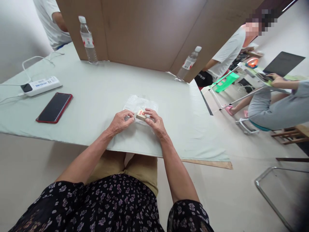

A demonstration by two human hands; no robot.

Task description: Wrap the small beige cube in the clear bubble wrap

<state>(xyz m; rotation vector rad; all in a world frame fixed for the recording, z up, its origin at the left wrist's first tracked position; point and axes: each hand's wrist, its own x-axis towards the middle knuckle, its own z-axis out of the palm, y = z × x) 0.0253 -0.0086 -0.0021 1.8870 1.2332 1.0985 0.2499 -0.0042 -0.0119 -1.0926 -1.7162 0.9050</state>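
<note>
A small cream-coloured cardboard box (140, 115) with red print lies tilted on a crumpled sheet of clear bubble wrap (136, 101), near the table's front edge. My right hand (156, 124) has its thumb and fingers at the box's right end, holding it there. On the other side, my left hand (120, 122) rests at the left edge of the wrap. Its fingers are curved and a little apart from the thumb, close to the box, with nothing visible between them. The box's underside and part of the wrap are hidden.
On the left of the pale green tablecloth (103, 85) lie a red-cased phone (54, 108) and a white power strip (43, 85) with cables. Two water bottles (88, 43) (188, 64) stand against a tall cardboard panel (145, 32). Other people sit beyond it and at right.
</note>
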